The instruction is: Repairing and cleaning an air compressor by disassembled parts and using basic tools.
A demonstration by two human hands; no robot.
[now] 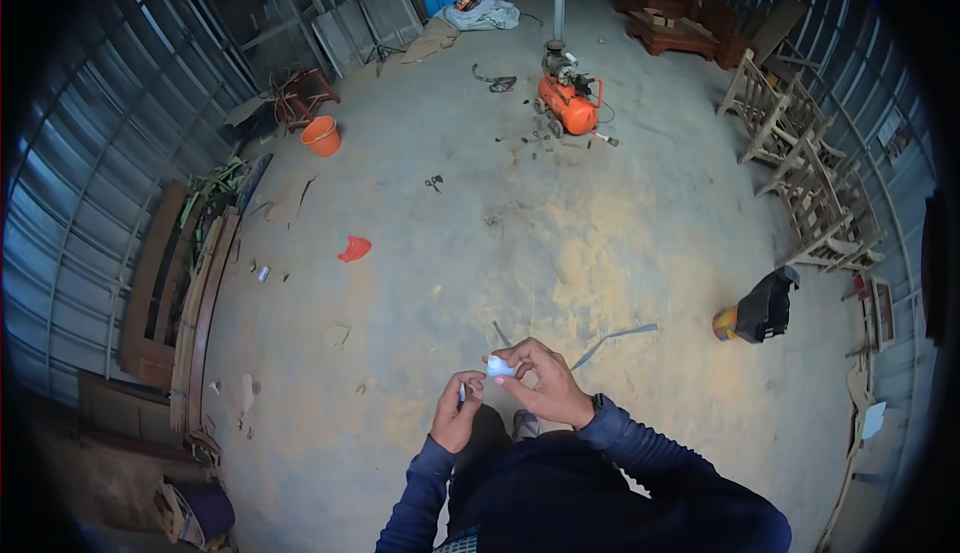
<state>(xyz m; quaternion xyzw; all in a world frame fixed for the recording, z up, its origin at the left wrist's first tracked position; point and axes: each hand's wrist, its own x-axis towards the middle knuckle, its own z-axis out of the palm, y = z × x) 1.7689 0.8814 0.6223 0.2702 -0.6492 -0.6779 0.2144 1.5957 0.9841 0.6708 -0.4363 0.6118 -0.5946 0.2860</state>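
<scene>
My right hand pinches a small pale white-blue object between thumb and fingers, in front of my body. Just left of it, my left hand is closed around a small slim, light-coloured item, too small to name. The two hands are close together, and I cannot tell whether they touch. Grey strips lie on the concrete floor beyond my hands, and one of my shoes shows below them.
An orange air compressor stands by a pole ahead. An orange bucket, red scrap and scissors are left of centre. Wooden planks line the left wall; wooden frames and a black container are at right.
</scene>
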